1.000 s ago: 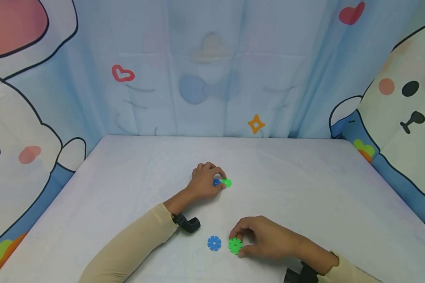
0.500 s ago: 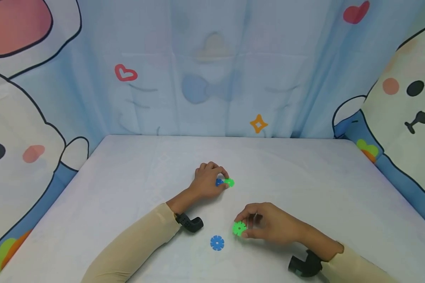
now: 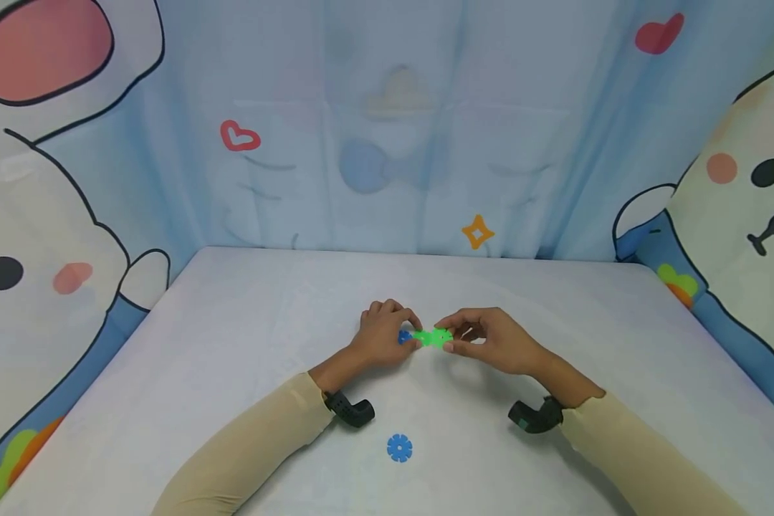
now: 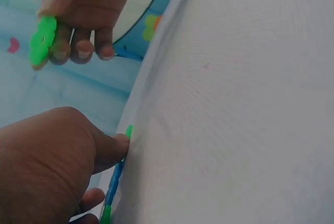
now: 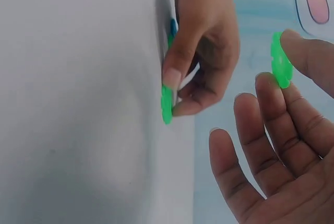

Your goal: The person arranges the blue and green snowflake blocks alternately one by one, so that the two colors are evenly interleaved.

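My left hand (image 3: 379,338) pinches a flat row of joined snowflake discs low over the white table, at its middle. In the left wrist view a blue disc (image 4: 114,182) shows in that row, with green at both ends; the hand hides part of it. The row's green end disc (image 5: 166,106) sticks out past the fingertips in the right wrist view. Between thumb and fingertips, my right hand (image 3: 509,340) holds a loose green snowflake disc (image 5: 282,62) by its edges. This disc is raised above the table, apart from the row, though both overlap in the head view.
A single blue snowflake disc (image 3: 399,448) lies flat on the white-covered table (image 3: 284,301), nearer the person. Black wrist cameras (image 3: 353,412) jut from both forearms. Behind the table hangs a light blue curtain (image 3: 387,208) with cartoon prints.
From beside the loose blue disc, my right hand has lifted the green disc and carried it forward to near my left hand. The left hand keeps its hold on the row.
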`<state>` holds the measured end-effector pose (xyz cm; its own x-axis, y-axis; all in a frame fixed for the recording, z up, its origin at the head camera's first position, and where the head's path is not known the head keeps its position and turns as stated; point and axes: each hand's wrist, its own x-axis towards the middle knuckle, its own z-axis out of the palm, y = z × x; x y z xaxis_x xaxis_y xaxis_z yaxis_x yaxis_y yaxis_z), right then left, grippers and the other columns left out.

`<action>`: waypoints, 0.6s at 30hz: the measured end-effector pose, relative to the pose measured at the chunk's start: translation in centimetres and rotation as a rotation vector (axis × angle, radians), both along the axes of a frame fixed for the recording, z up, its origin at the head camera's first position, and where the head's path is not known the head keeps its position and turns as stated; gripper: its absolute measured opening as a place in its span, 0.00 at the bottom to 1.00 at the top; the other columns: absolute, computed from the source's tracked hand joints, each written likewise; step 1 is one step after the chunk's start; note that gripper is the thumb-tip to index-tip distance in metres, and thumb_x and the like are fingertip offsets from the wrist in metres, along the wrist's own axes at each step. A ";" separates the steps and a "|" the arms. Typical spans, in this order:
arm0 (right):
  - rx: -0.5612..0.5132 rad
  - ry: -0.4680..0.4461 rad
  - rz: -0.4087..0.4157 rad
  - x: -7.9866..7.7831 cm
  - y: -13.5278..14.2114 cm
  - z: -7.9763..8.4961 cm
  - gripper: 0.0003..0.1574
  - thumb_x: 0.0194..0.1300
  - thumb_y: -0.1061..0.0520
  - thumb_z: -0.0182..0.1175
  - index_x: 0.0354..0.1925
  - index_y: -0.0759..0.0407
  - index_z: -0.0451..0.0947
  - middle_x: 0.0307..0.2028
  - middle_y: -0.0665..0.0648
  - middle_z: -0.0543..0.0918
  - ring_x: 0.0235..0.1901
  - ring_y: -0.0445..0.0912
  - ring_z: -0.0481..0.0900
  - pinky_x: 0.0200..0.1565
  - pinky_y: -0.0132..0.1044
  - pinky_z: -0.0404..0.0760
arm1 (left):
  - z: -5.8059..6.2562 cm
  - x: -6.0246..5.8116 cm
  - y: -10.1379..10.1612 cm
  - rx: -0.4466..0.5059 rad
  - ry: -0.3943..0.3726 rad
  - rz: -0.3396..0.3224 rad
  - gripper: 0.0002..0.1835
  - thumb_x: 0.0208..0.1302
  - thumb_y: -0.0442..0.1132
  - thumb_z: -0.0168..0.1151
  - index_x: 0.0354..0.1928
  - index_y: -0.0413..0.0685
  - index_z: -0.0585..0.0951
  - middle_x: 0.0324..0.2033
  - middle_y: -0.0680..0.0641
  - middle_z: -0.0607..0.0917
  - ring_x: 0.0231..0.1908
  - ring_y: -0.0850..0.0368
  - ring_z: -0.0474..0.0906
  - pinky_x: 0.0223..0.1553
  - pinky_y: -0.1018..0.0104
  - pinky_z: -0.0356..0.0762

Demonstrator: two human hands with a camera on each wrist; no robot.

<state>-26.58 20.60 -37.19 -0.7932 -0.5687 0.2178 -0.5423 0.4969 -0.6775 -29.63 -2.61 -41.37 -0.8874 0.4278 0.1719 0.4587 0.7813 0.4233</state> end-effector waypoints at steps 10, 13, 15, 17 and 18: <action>0.029 -0.053 -0.083 -2.8 0.0 -1.1 0.22 0.65 0.49 0.66 0.54 0.56 0.81 0.50 0.55 0.85 0.47 0.47 0.85 0.48 0.38 0.83 | -0.3 -0.1 0.2 -0.016 0.000 -0.007 0.13 0.64 0.52 0.64 0.49 0.63 0.82 0.56 0.48 0.75 0.59 0.46 0.66 0.58 0.48 0.64; 0.047 -0.034 -0.070 -2.9 0.0 -1.4 0.22 0.64 0.50 0.67 0.54 0.55 0.82 0.52 0.55 0.85 0.51 0.50 0.84 0.52 0.44 0.82 | -0.3 0.0 0.2 -0.017 0.004 -0.006 0.13 0.65 0.53 0.64 0.49 0.63 0.82 0.56 0.48 0.75 0.59 0.46 0.66 0.58 0.48 0.64; 0.059 -0.019 -0.065 -3.0 -0.1 -1.6 0.22 0.64 0.51 0.67 0.55 0.54 0.81 0.54 0.55 0.84 0.54 0.52 0.83 0.55 0.48 0.80 | -0.2 0.0 0.1 -0.012 0.008 -0.004 0.13 0.64 0.53 0.64 0.49 0.63 0.82 0.56 0.47 0.75 0.59 0.46 0.66 0.58 0.48 0.64; 0.074 -0.012 -0.068 -3.2 -0.2 -1.8 0.23 0.63 0.50 0.68 0.55 0.54 0.81 0.55 0.54 0.84 0.57 0.53 0.81 0.58 0.51 0.78 | -0.2 -0.1 0.0 -0.013 0.009 -0.002 0.13 0.64 0.53 0.64 0.49 0.63 0.82 0.56 0.47 0.75 0.59 0.46 0.66 0.58 0.48 0.64; 0.078 -0.010 -0.070 -3.2 -0.2 -1.9 0.23 0.63 0.50 0.68 0.56 0.55 0.81 0.55 0.54 0.84 0.58 0.54 0.80 0.59 0.52 0.77 | -0.1 -0.1 0.0 -0.011 0.010 -0.004 0.13 0.64 0.53 0.65 0.49 0.63 0.82 0.56 0.47 0.75 0.59 0.45 0.66 0.57 0.48 0.64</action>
